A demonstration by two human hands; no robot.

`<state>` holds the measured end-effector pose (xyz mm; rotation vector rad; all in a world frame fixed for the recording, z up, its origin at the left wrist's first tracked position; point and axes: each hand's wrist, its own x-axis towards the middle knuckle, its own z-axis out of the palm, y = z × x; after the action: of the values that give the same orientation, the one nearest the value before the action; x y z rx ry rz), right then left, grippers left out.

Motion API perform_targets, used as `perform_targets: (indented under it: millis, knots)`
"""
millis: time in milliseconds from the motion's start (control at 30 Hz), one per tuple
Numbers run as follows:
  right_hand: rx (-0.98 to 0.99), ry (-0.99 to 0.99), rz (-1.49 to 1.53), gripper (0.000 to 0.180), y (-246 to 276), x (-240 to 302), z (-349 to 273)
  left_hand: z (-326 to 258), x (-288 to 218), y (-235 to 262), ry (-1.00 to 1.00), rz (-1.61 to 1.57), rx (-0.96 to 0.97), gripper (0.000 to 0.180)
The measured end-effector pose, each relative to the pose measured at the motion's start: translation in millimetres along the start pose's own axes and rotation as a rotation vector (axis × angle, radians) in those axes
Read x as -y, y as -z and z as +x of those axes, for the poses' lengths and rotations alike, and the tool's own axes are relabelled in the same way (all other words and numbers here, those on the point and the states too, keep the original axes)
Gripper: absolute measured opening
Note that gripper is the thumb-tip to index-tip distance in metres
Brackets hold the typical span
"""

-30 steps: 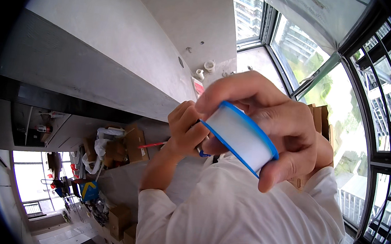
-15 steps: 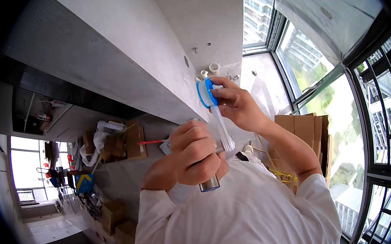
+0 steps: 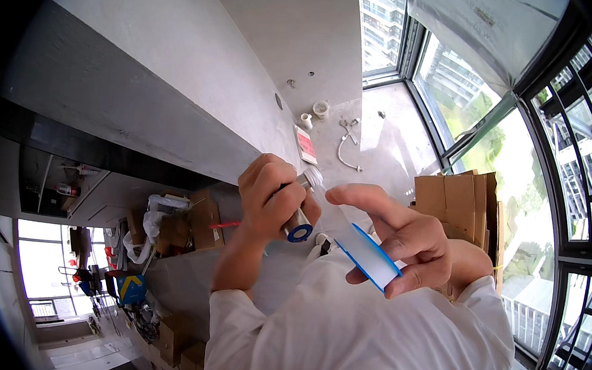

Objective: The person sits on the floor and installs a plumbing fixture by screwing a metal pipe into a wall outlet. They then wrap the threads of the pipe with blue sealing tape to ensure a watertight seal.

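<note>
Since half a second ago the right hand has dropped from above the left hand to just beside it on the right, carrying the blue-rimmed white plastic spool of thread-seal tape down with it; a second ago that spool filled the middle of the view.

Now the right hand pinches the spool by its flat faces, thumb beneath and fingers across the top, the index finger stretched out toward the left hand. A thin white strip of tape runs from the spool up to the short metal pipe fitting with a blue end cap, which the left hand grips in a closed fist, the threaded silver end poking out above the knuckles. I judge the spool to be very light and rigid. The tape itself looks flimsy, stretchy and easily torn or twisted, so it wants steady tension. The fitting looks small, hard and fairly heavy for its size, smooth enough to slip, and best held round its plain middle, clear of the threads.

Beyond the hands, flattened brown cardboard boxes lean to the right by the tall glazed windows. Farther out lie a white flexible hose and two small white cups on the grey concrete floor. To the left stand more cartons. Nothing crowds the hands.
</note>
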<state>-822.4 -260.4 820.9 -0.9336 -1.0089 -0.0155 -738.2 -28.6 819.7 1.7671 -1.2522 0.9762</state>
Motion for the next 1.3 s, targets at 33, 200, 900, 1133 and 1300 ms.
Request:
perform_targets:
  millis: [33,200,900,1133,1300]
  knots:
    - [0.009,0.017,0.017,0.031,1.9,5.4,11.1,-0.6,-4.6,-1.4,0.041,-0.054,0.033,0.029]
    - [-0.111,-0.095,-0.161,0.041,27.5,-5.1,68.0,-1.3,-29.1,-10.0,-0.117,-0.073,0.032,0.020]
    - [-0.077,-0.079,0.014,0.026,5.2,-18.7,-11.8,-1.9,0.6,-0.4,-0.021,-0.015,0.020,0.029]
    - [-0.091,-0.153,-0.180,0.045,40.1,-7.9,56.2,6.9,-33.1,-11.7,-0.078,-0.017,0.069,0.033]
    - [-0.188,-0.360,-0.057,0.037,54.5,-35.6,51.0,13.3,-52.3,1.8,-0.015,-0.064,0.178,0.037]
